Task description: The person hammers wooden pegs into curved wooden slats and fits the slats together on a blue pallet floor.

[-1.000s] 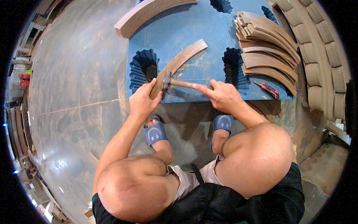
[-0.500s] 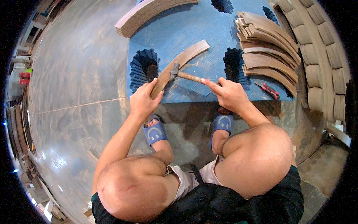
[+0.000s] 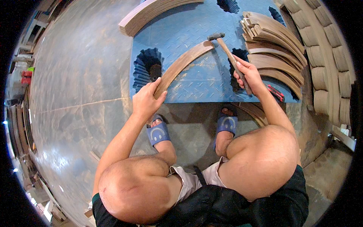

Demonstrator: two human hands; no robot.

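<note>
A curved wooden strip [image 3: 184,63] lies on a blue plastic pallet [image 3: 196,85], its far end bending to the right. My left hand [image 3: 146,97] grips the strip's near end, thumb on one side and fingers on the other. In my right hand [image 3: 247,75] is a hammer [image 3: 227,49], held by its wooden handle. The hammer's dark head is just beyond the strip's far tip; whether it touches the wood I cannot tell. A red and black utility knife [image 3: 276,93] rests on the pallet beside my right wrist.
Curved wooden pieces [image 3: 274,62] are piled on the pallet's right side. Another curved stack [image 3: 151,15] stands at its far left. The pallet has deep ribbed holes [image 3: 145,68]. Bundled curved pieces [image 3: 319,77] line the right. My sandalled feet are close to the pallet's near edge.
My right hand has moved right, and the hammer head has shifted from the strip's middle up to its far end. My left hand keeps its hold on the near end.
</note>
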